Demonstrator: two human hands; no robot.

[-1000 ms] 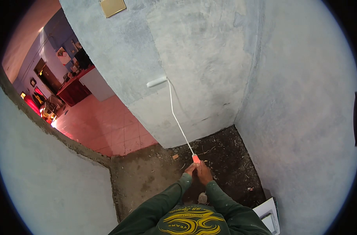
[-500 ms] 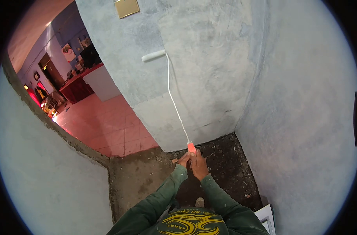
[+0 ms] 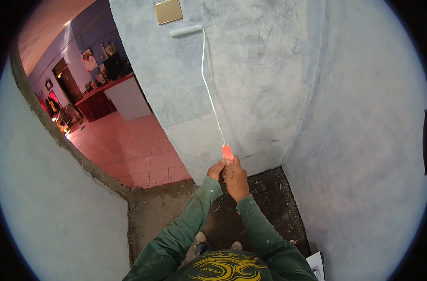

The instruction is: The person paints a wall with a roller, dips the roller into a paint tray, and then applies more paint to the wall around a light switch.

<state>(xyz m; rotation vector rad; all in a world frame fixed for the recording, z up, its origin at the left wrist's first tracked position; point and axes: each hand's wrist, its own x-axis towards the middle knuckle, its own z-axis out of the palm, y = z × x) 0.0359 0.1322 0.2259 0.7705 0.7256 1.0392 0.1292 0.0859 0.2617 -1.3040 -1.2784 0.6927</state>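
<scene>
Both of my hands are closed round the orange-red handle of a paint roller. My left hand grips at the left of the handle's lower end, and my right hand wraps it from the right. From the handle a long white rod runs upward to the pale roller sleeve, which lies against the grey-white wall just under a gold-coloured switch plate. A darker, damp-looking patch of wall shows below the sleeve.
On the left a doorway opens to a room with a pink tiled floor and a red-covered counter. Side walls stand close at left and right. A white boxy thing sits at lower right on the rough dark floor.
The roller has moved up the wall, nearer the switch plate. Both hands have risen with the handle, and a second shoe now shows below.
</scene>
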